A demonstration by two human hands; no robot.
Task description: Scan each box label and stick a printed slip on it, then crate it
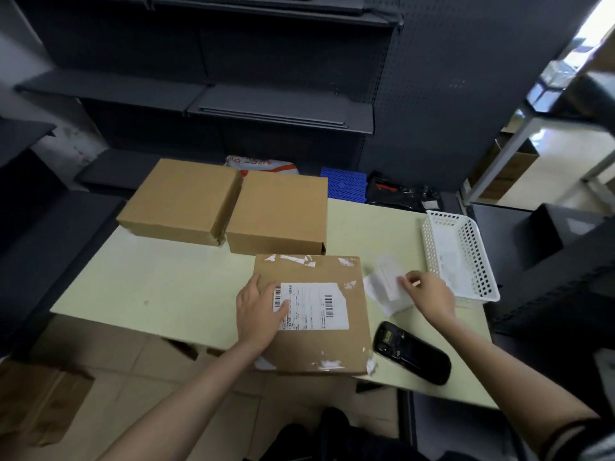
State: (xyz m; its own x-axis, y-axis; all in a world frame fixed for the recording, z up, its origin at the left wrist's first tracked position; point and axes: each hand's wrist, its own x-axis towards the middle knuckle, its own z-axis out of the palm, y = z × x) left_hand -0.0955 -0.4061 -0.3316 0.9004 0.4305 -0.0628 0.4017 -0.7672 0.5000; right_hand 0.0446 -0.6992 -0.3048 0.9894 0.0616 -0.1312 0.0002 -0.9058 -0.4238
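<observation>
A flat cardboard box (336,344) with a white shipping label (316,306) lies at the table's near edge. My left hand (261,311) rests flat on its top, fingers spread over the label's left end. My right hand (431,294) pinches the edge of a white printed slip (386,287) lying on the table just right of the box. A black handheld scanner (411,352) lies on the table below that hand. Two more plain cardboard boxes (183,201) (279,211) sit side by side at the table's far side.
A white perforated plastic basket (466,254) with papers stands at the table's right edge. Dark metal shelving surrounds the pale green table (159,287). A blue crate (346,184) and bags lie behind the table. Cardboard boxes (40,400) sit on the floor at lower left.
</observation>
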